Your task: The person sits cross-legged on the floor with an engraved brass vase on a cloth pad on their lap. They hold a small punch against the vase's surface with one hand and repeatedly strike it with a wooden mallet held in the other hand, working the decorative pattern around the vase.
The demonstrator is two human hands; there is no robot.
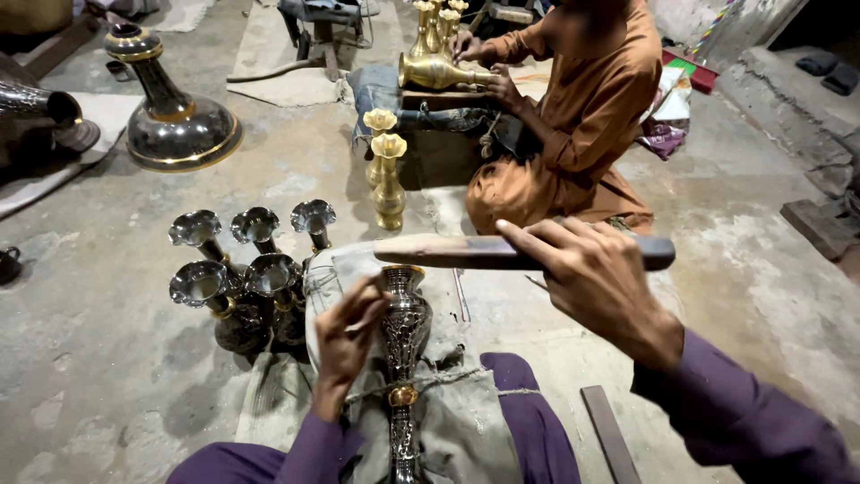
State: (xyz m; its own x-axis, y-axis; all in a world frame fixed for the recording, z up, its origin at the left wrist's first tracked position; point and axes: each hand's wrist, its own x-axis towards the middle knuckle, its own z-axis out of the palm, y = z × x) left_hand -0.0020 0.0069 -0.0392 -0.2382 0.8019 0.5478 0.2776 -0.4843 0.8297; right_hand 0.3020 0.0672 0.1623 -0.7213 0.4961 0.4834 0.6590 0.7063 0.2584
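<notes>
Two bare hands, left hand point(345, 336) and right hand point(598, 278), no rings or watch; long purple cloth sleeves point(743, 417) reaching the wrists; purple trousers point(528, 403).

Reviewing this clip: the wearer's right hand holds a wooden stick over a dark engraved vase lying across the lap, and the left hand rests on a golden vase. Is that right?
Not quite. The head view shows the left hand resting on the same dark engraved vase in the lap, not a golden one. The golden vases stand on the floor farther off, untouched by the wearer. The right hand does hold the wooden stick over it.
</notes>
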